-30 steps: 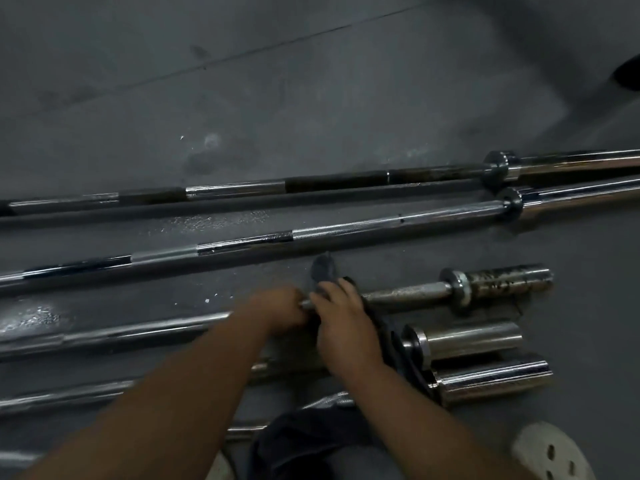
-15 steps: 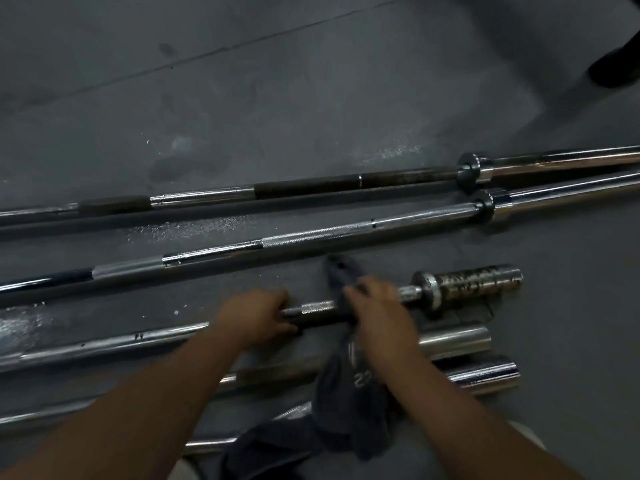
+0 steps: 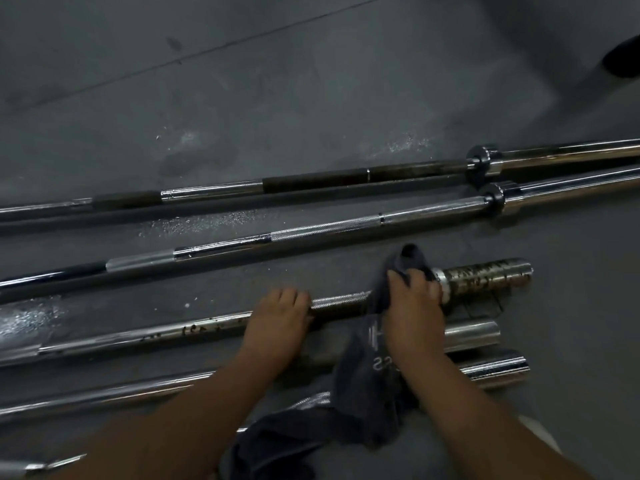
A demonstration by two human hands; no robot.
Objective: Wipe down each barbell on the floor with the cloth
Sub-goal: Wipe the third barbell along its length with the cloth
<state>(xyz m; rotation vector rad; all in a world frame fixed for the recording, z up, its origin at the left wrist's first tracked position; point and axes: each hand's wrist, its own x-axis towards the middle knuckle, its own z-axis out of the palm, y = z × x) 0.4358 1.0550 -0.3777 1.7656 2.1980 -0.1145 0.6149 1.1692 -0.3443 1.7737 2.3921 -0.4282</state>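
My left hand (image 3: 278, 317) grips the barbell (image 3: 194, 330) at its knurled steel shaft; my right hand (image 3: 412, 306) clamps the dark cloth (image 3: 367, 386) round it, beside the pitted sleeve (image 3: 485, 277).

The only print in view is on the dark cloth (image 3: 363, 393), at about 5 o'clock from the middle of the view. It is a few pale characters, seen upside down, just beside the wrist of the right hand (image 3: 412, 306), with a pale logo-like mark at their 12 o'clock. They look like two or three rounded letters or digits, perhaps S-shapes, but they are too blurred and too covered by the wrist to read.
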